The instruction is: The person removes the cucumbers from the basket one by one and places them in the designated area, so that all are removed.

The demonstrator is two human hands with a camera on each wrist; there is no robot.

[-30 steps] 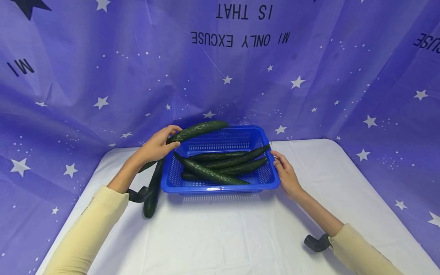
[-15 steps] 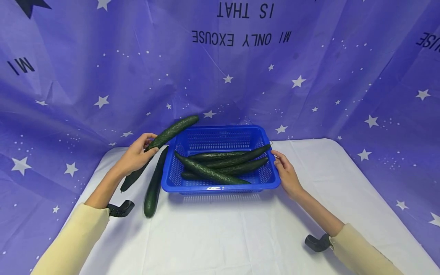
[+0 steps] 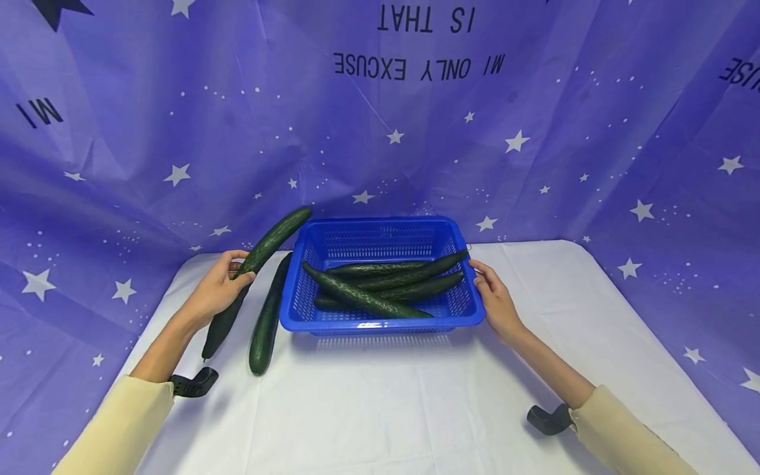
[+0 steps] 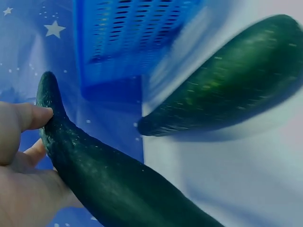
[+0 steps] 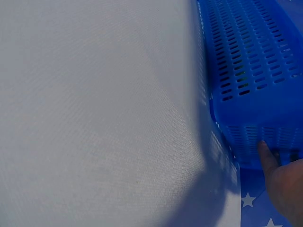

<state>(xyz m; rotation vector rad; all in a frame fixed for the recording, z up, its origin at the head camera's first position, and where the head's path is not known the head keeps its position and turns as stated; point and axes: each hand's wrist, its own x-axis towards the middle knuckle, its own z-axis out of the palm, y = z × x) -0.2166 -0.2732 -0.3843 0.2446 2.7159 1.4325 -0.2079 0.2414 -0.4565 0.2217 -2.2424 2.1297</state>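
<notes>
A long dark green cucumber (image 3: 270, 243) is gripped near its middle by my left hand (image 3: 216, 287), thumb on one side and fingers on the other. It slants up above the table's left part, apart from the basket. Between that hand and the basket a second cucumber (image 3: 270, 316) lies on the cloth, large in the left wrist view. Several cucumbers (image 3: 368, 297) lie crossed inside the blue perforated basket (image 3: 380, 325). My right hand (image 3: 499, 307) holds the basket's right rim; in the right wrist view one finger (image 5: 269, 158) touches its side wall.
A white cloth (image 3: 380, 402) covers the table. Purple curtain (image 3: 380, 132) with stars and lettering hangs behind the basket and along both sides. Black wrist mounts (image 3: 549, 419) sit at both sleeves.
My left hand has moved left and toward me, carrying its cucumber away from above the basket's left rim and tilting it steeper. The right hand and the basket have stayed put.
</notes>
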